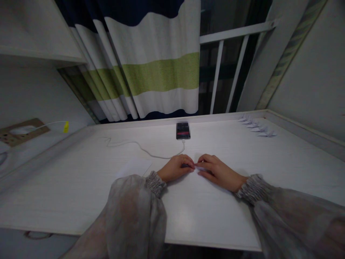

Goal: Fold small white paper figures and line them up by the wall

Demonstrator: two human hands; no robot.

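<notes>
Between my two hands is a small piece of folded white paper (199, 168), mostly covered by the fingers. My left hand (176, 167), with a ring on one finger, pinches the paper's left end between thumb and fingertips. From the other side my right hand (217, 171) grips it, thumb below and fingers above. Both hands rest low over the white desk (205, 219). Partly behind my left forearm lies a flat sheet of white paper (134, 167).
A phone (183, 130) lies at the back with a white cable (140, 146) running left. Several folded paper cranes (257, 126) stand in a row at the back right. Behind the desk hang a striped curtain (161, 75) and white window bars (219, 72). A wall socket (24, 131) is at left.
</notes>
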